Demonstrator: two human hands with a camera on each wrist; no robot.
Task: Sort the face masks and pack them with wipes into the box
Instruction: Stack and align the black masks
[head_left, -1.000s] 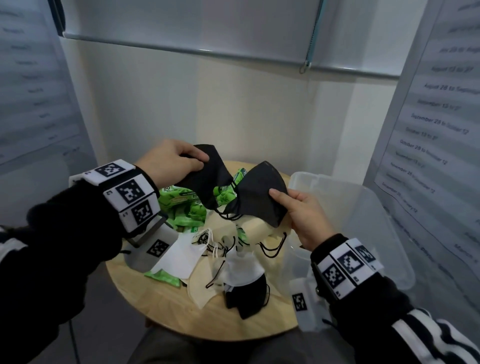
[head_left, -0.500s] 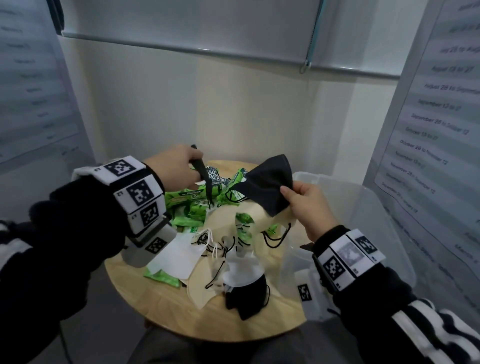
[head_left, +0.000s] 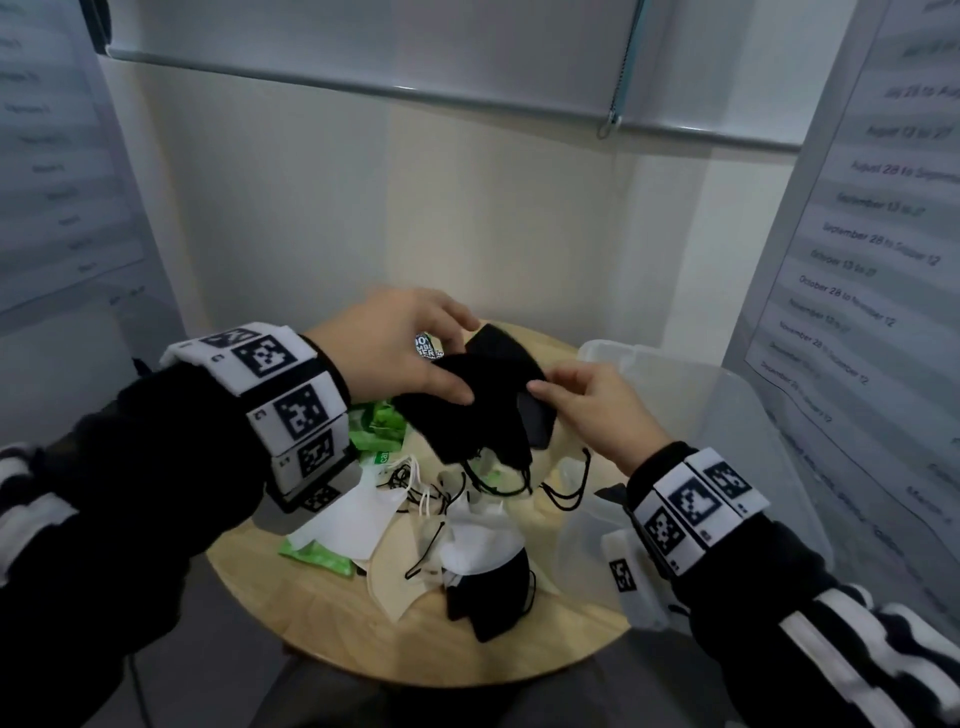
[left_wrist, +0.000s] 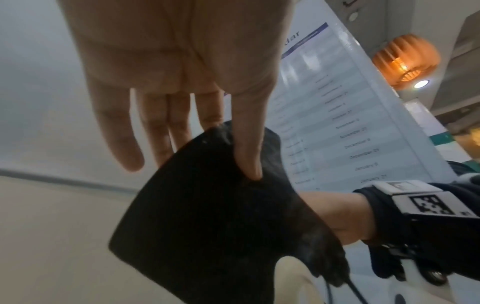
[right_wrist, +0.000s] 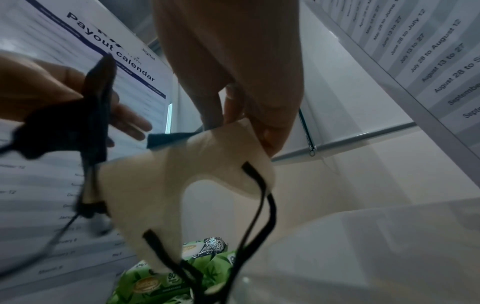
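Note:
Above the round wooden table (head_left: 519, 654), my left hand (head_left: 460, 382) pinches a black face mask (head_left: 467, 415) between thumb and fingers. My right hand (head_left: 545, 395) pinches a second black mask (head_left: 537, 421) by its edge, and the two masks overlap. In the left wrist view the thumb (left_wrist: 246, 156) presses on the black mask (left_wrist: 207, 216). The right wrist view shows the cream lining of the right hand's mask (right_wrist: 182, 185) with black ear loops hanging down. Green wipes packs (head_left: 379, 431) lie behind the masks. The clear plastic box (head_left: 737, 415) stands to the right.
On the table lie white masks (head_left: 353, 519), a beige mask (head_left: 395, 582) and another black mask (head_left: 488, 603), with loose ear loops tangled between them. One green wipes pack (head_left: 317, 556) lies at the left front. Printed wall sheets stand close on both sides.
The hands have come together: the two black masks, held apart before, now overlap. The left hand's mask, bunched half a second ago, now lies spread against the right one.

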